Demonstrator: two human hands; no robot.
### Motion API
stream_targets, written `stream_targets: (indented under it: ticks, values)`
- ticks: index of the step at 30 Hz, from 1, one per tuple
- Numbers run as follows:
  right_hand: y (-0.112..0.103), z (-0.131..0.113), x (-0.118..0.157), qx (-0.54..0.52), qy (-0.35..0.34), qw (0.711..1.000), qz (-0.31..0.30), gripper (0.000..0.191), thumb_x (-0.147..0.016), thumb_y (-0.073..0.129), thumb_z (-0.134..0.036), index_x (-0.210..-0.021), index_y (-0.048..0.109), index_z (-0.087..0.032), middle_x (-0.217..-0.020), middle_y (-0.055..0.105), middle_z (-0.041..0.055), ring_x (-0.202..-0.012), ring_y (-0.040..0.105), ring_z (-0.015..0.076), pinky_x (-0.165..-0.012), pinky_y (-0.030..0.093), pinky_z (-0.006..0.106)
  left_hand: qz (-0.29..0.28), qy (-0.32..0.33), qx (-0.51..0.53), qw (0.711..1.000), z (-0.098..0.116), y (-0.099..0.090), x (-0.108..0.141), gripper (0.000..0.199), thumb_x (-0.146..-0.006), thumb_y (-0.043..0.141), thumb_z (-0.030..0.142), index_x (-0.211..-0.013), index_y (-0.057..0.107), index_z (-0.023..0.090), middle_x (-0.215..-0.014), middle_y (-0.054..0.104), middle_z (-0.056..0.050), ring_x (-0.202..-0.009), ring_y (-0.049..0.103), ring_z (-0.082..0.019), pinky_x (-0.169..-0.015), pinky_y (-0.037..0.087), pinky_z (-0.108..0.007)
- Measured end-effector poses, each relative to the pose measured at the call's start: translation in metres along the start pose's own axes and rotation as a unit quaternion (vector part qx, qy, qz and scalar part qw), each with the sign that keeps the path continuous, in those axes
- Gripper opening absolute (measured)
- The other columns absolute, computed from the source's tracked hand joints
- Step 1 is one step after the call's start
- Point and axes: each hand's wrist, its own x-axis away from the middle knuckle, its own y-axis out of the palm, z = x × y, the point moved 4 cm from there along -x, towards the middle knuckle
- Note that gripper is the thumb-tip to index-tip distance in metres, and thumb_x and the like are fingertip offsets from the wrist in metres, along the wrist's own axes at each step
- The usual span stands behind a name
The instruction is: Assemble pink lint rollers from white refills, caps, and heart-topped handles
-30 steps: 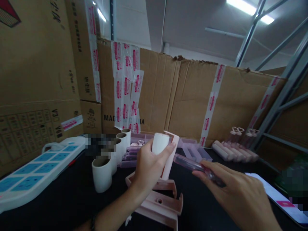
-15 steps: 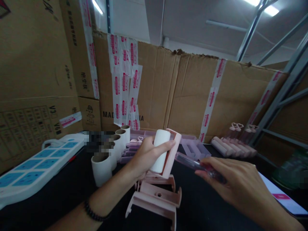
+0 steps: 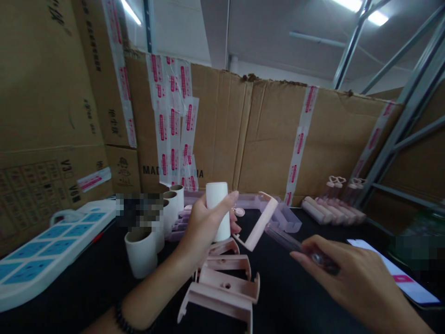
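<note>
Near the middle, my left hand (image 3: pixel 205 218) is closed round a white paper roll (image 3: pixel 217 211), held nearly upright. My right hand (image 3: pixel 342 273) grips the clear handle (image 3: pixel 287 239) of a lint roller. A pink roller frame (image 3: pixel 263 221) is joined to the handle's far end, tilted and with no roll in it, apart from the white roll. Below my left hand lie several loose pink frames (image 3: pixel 225 283) in a row on the black table. White rolls (image 3: pixel 141 253) stand in a line to the left of my left wrist.
A white power strip (image 3: pixel 69 241) lies at the left. Purple trays (image 3: pixel 285 215) sit behind my hands. Pink rollers (image 3: pixel 318 209) and heart-topped handles (image 3: pixel 336 185) are at the back right, with a phone (image 3: pixel 399 273) nearer. Cardboard walls (image 3: pixel 264 139) enclose the back.
The white roll has come away from the pink frame and moved left with my left hand. The frame and handle have shifted to the right in my right hand. The view has shifted slightly.
</note>
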Motion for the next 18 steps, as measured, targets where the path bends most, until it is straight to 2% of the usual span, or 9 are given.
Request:
stream_targets:
  ticks: [2, 4, 9, 11, 15, 17, 18]
  values:
    - [0.006, 0.018, 0.008, -0.032, 0.045, 0.998, -0.042, 0.046, -0.104, 0.047, -0.066, -0.089, 0.066, -0.027, -0.061, 0.059, -0.0059, -0.046, 0.057, 0.0155, -0.046, 0.035, 0.028, 0.029, -0.022, 0.045, 0.998, 0.0, -0.004, -0.002, 0.049, -0.079, 0.074, 0.06, -0.074, 0.059, 0.014, -0.059, 0.062, -0.005, -0.05, 0.064, -0.018, -0.04, 0.05, -0.023]
    - [0.015, 0.033, 0.017, -0.067, 0.066, 0.991, -0.098, 0.043, -0.105, 0.048, -0.062, -0.091, 0.067, -0.026, -0.06, 0.059, -0.005, -0.047, 0.058, 0.0162, -0.045, 0.036, 0.026, 0.034, -0.047, 0.095, 0.994, -0.001, -0.006, -0.004, 0.05, -0.081, 0.07, 0.063, -0.074, 0.059, 0.015, -0.06, 0.062, -0.003, -0.049, 0.063, -0.018, -0.038, 0.048, -0.023]
    - [0.037, 0.055, 0.036, -0.104, 0.11, 0.974, -0.168, 0.047, -0.107, 0.042, -0.06, -0.09, 0.069, -0.025, -0.069, 0.066, -0.003, -0.06, 0.066, 0.019, -0.055, 0.045, 0.025, -0.004, -0.091, 0.176, 0.98, -0.008, -0.007, -0.008, 0.048, -0.089, 0.058, 0.063, -0.08, 0.06, 0.016, -0.063, 0.061, -0.002, -0.043, 0.057, -0.013, -0.042, 0.05, -0.026]
    - [0.044, 0.055, 0.04, -0.118, 0.096, 0.969, -0.194, 0.043, -0.108, 0.044, -0.055, -0.093, 0.07, -0.025, -0.074, 0.068, -0.0028, -0.065, 0.068, 0.0191, -0.06, 0.047, 0.025, -0.022, -0.102, 0.181, 0.978, -0.011, -0.007, -0.008, 0.05, -0.09, 0.055, 0.065, -0.081, 0.061, 0.016, -0.062, 0.06, -0.003, -0.043, 0.056, -0.013, -0.042, 0.049, -0.026]
    - [0.05, 0.057, 0.042, -0.103, 0.066, 0.971, -0.205, 0.027, -0.108, 0.052, -0.044, -0.098, 0.07, -0.026, -0.087, 0.07, -0.0023, -0.075, 0.07, 0.0195, -0.068, 0.051, 0.026, -0.045, -0.09, 0.194, 0.976, -0.014, -0.005, -0.008, 0.047, -0.09, 0.056, 0.063, -0.084, 0.061, 0.016, -0.065, 0.062, -0.003, -0.042, 0.054, -0.013, -0.04, 0.046, -0.025]
    - [0.046, 0.06, 0.04, -0.088, 0.061, 0.978, -0.177, 0.023, -0.107, 0.054, -0.042, -0.101, 0.07, -0.026, -0.095, 0.068, -0.0009, -0.078, 0.069, 0.0192, -0.067, 0.051, 0.026, -0.049, -0.075, 0.197, 0.976, -0.013, -0.003, -0.007, 0.045, -0.091, 0.055, 0.06, -0.085, 0.06, 0.016, -0.071, 0.063, -0.003, -0.043, 0.054, -0.012, -0.038, 0.045, -0.024]
    - [0.041, 0.061, 0.038, -0.086, 0.059, 0.984, -0.144, 0.024, -0.107, 0.053, -0.042, -0.103, 0.069, -0.025, -0.1, 0.067, 0.0007, -0.08, 0.069, 0.0195, -0.066, 0.051, 0.026, -0.054, -0.07, 0.193, 0.977, -0.013, -0.001, -0.006, 0.045, -0.091, 0.054, 0.06, -0.085, 0.059, 0.015, -0.072, 0.063, -0.003, -0.042, 0.053, -0.012, -0.037, 0.044, -0.024]
